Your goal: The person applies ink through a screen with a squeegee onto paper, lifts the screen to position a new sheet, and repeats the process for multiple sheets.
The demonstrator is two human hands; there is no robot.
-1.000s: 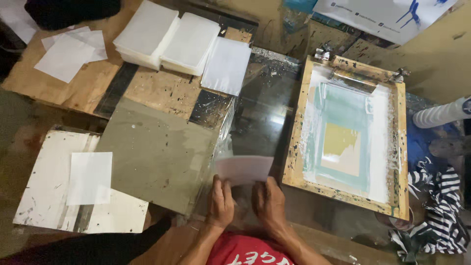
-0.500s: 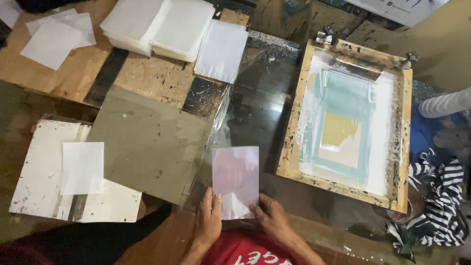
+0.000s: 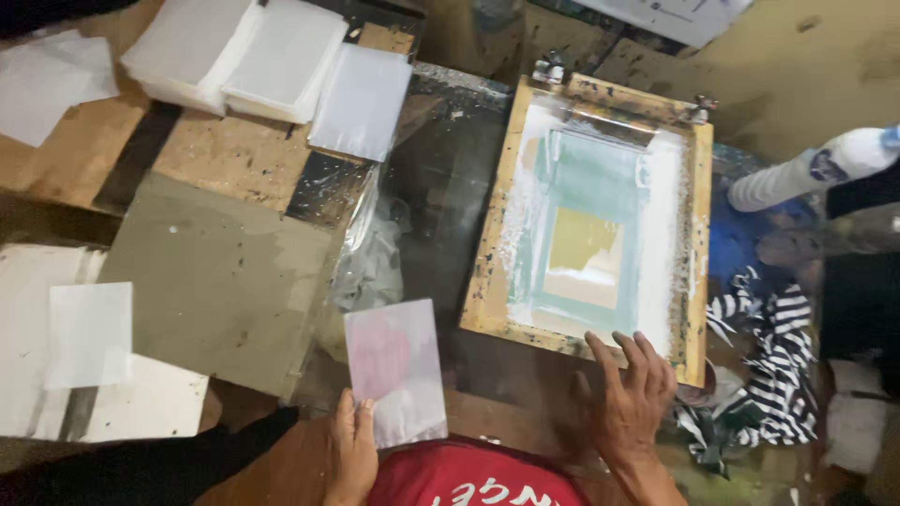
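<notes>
Stacks of clear sheets (image 3: pixel 234 56) lie beyond; striped cloth (image 3: pixel 764 375) beside frame (image 3: pixel 600 215).

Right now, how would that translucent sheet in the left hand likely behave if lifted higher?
The translucent sheet, pinched at one corner by the left hand, looks thin, so probably very light. It stays fairly flat, suggesting some stiffness, though it may droop. Its glossy surface could be slippery.
</notes>
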